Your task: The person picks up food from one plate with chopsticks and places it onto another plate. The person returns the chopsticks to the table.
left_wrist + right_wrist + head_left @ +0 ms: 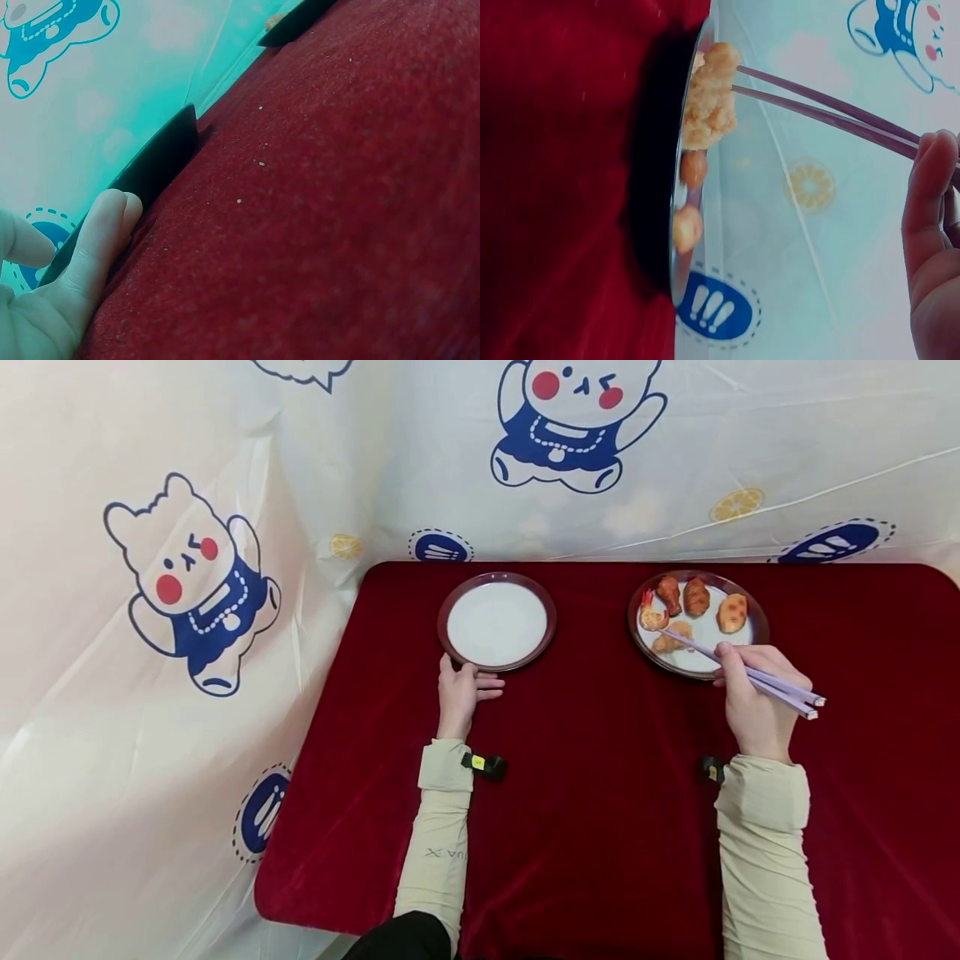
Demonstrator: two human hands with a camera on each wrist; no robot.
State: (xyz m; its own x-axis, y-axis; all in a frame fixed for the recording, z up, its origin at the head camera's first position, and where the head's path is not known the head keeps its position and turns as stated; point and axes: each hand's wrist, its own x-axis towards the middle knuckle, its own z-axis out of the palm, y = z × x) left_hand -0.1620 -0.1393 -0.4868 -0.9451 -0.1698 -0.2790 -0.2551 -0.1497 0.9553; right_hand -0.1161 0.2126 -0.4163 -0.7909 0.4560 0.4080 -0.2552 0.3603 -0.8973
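My right hand (757,693) holds a pair of light purple chopsticks (772,681), their tips at a golden fried piece (672,638) on a brown-rimmed plate (761,618). In the right wrist view, the chopsticks (832,116) reach the lumpy fried piece (712,97); whether they grip it, I cannot tell. Around it lie a shrimp (652,614), a drumstick (668,595), a ridged brown roll (697,598) and a spotted golden piece (732,613). My left hand (459,693) touches the near rim of a bare white plate (497,625) with fairly straight fingers.
Both plates stand on a dark red cloth (592,793) over a round-cornered table. Behind and to the left hangs a pale curtain (315,460) with cartoon prints. Black wrist cameras (487,766) sit on both cuffs.
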